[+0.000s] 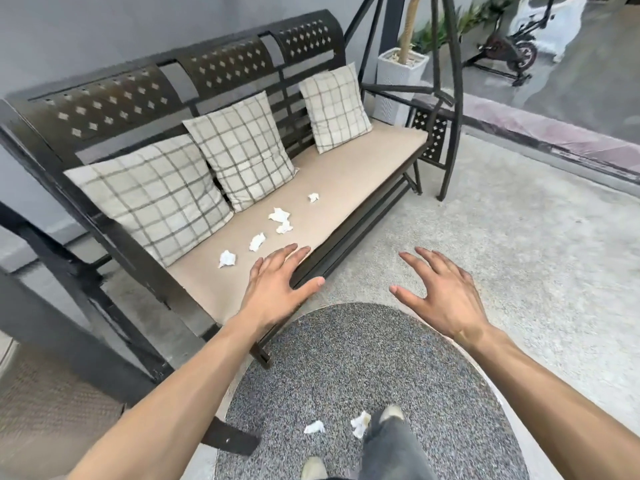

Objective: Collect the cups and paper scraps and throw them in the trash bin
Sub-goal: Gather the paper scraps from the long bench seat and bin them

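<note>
Several crumpled white paper scraps lie on the beige seat cushion point(363, 164) of a black swing bench: one nearest me point(227, 259), one beside it point(257, 241), a pair point(280, 215) further along and a small one point(313, 197) beyond. Two more scraps point(314, 427) point(360, 422) lie on the grey speckled round mat point(346, 358) by my feet. My left hand point(277, 289) hovers open, fingers spread, over the cushion's front edge, just right of the nearest scrap. My right hand point(440, 292) is open over the floor, holding nothing. No cups or trash bin are in view.
Three checked pillows point(242, 147) lean against the bench back. The black swing frame point(446, 98) stands at the right end. Behind it are a potted plant in a white planter point(398, 71) and an exercise bike point(512, 50). Light concrete floor spreads to the right.
</note>
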`<state>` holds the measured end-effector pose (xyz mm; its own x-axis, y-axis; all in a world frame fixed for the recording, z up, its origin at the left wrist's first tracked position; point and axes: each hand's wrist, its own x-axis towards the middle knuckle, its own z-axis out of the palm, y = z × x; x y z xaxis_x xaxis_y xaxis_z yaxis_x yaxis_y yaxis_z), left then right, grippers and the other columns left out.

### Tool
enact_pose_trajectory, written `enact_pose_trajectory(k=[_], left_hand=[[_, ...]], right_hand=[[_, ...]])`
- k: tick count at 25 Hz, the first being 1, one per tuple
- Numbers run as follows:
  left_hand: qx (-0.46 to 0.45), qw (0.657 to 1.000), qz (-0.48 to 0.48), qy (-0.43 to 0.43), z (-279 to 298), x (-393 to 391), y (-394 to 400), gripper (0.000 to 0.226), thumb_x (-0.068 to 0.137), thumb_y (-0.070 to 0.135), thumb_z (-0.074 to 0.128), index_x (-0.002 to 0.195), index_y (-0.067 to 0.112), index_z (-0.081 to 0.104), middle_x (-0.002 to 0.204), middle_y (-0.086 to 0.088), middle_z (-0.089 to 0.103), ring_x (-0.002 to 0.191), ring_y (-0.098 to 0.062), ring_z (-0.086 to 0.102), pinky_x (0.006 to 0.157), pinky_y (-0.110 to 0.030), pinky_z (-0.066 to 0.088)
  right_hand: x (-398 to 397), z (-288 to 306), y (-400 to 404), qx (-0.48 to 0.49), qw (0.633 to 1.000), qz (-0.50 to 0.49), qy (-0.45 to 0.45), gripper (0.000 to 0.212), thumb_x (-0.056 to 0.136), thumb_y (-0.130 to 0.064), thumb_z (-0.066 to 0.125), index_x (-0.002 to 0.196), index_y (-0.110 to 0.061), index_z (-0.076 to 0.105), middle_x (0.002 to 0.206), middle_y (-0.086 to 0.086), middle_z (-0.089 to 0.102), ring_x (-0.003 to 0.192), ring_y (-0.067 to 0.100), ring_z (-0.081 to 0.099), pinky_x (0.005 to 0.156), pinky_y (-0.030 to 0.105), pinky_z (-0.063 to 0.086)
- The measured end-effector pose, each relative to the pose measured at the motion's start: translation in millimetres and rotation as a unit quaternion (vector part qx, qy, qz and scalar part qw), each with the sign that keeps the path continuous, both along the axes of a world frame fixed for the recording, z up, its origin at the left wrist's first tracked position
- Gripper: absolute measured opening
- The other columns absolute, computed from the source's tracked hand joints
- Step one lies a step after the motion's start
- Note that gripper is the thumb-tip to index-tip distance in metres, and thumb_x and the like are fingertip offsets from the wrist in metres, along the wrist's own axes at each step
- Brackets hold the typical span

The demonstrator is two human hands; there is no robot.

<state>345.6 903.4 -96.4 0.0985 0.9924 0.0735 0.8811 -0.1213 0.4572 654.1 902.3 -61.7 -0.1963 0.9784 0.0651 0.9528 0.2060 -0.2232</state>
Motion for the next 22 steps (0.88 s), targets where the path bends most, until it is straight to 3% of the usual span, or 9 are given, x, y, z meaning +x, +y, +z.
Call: enact_pose_trajectory(k=[12,22], left_hand=[[-0.027,0.983,0.179,-0.009,-4,27,162,0.070,0.082,0.076,0.038,0.144,0.044,0.031,0.154,0.011,0.031,0.141,-0.013,0.026,0.115,-0.045,0.022],[-0.041,0.940,0.338,-0.018,-11,27,181,0.065,0.085,0.068,0.047,0.142,0.038,0.038,0.151,0.006,0.036,0.139,-0.017,0.032,0.112,-0.048,0.029]], right_hand=[[20,-20,255,0.000,0.989,0.149,0.022,0.070,0.082,-0.078,0.031,0.142,-0.044,0.028,0.154,-0.008,0.028,0.142,0.017,0.022,0.109,0.049,0.024],[-2,-38,370,-0.050,0.958,0.281,0.028,0.067,0.085,-0.074,0.033,0.144,-0.042,0.028,0.155,-0.007,0.026,0.142,0.018,0.023,0.111,0.049,0.023]])
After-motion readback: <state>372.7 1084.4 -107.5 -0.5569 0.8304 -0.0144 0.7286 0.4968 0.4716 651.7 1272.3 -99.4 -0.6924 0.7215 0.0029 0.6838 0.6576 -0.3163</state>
